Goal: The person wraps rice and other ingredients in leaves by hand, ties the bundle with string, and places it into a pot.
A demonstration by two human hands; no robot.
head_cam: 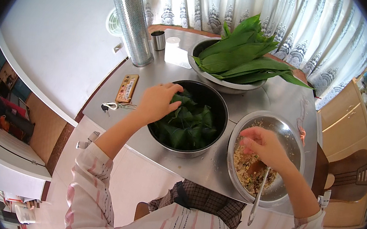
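My left hand [161, 102] is at the upper left rim of a dark-lined metal pot [222, 109], fingers curved over the leaf-wrapped bundles [185, 128] inside; its thumb and fingers are apart. My right hand [261, 145] hovers over a wide steel bowl [282, 190] with bent fingers and nothing visible in them. That bowl holds a grain mixture [245, 163] with darker bits. A metal spoon [257, 201] leans on its near rim, its handle sticking out towards me. Behind the pot, long green leaves [242, 57] lie heaped in another metal bowl [203, 76].
On the metal table [165, 164] a phone in a decorated case [127, 87] lies left, with keys [105, 107] by its strap. A steel cup [158, 40] and a perforated metal column [133, 20] stand behind. Strings [301, 126] lie at right, near a wooden chair [346, 173].
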